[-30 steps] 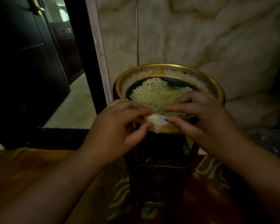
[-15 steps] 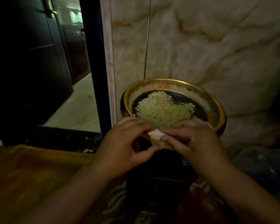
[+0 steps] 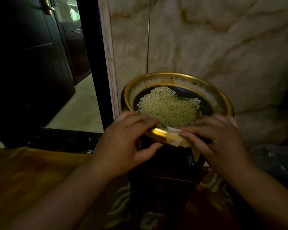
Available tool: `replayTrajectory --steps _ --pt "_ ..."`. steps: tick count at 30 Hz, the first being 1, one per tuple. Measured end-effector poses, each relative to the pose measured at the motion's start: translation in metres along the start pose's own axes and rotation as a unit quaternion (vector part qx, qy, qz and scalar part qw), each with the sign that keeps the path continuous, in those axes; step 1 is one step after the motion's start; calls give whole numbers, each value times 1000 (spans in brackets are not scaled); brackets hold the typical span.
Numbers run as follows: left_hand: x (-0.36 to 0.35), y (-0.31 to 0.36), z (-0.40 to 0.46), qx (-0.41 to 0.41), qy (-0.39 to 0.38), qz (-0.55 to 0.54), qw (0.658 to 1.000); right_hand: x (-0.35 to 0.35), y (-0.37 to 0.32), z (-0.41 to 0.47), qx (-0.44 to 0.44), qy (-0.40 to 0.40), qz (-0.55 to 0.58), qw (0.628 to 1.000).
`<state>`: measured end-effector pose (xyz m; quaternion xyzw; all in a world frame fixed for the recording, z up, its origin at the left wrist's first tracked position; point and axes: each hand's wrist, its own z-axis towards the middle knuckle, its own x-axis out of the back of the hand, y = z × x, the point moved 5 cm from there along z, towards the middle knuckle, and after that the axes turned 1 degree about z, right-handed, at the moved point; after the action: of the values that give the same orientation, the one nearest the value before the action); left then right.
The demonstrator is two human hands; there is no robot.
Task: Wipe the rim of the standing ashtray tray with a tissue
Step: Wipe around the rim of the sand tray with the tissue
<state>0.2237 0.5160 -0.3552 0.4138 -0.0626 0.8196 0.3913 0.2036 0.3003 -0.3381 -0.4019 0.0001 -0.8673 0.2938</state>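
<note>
A round gold-rimmed ashtray tray (image 3: 176,76) stands on a dark pedestal (image 3: 161,180) against the marble wall. Pale granules (image 3: 169,107) fill its dark middle. A small folded white tissue (image 3: 173,136) lies over the near rim. My right hand (image 3: 218,140) pinches the tissue against the rim with thumb and fingers. My left hand (image 3: 128,143) grips the near rim just left of the tissue, fingers over the top and thumb below. A bare gold stretch of rim shows between my two hands.
A cream marble wall (image 3: 214,47) rises right behind the tray. A dark doorway with a door (image 3: 27,63) opens at the left. A brown wooden surface (image 3: 32,176) lies at lower left, patterned carpet (image 3: 121,200) around the pedestal, a dark bag (image 3: 273,160) at right.
My hands have drawn apart along the near rim: the tissue has slid right with my right hand, baring a gold stretch of rim. The camera has also shifted, so the tray sits lower in view.
</note>
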Motion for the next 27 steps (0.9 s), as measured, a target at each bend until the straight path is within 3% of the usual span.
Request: replayTrajectory --steps 12,17,27 --pt "-11 0 -9 -29 6 46 998 10 33 -4 18 2 2 1000" --pt "-10 -7 -10 -32 -1 34 999 2 17 -5 6 24 8 1000" --pt "-11 -10 -12 -23 -33 24 999 -33 -52 20 -20 -12 -102 995"
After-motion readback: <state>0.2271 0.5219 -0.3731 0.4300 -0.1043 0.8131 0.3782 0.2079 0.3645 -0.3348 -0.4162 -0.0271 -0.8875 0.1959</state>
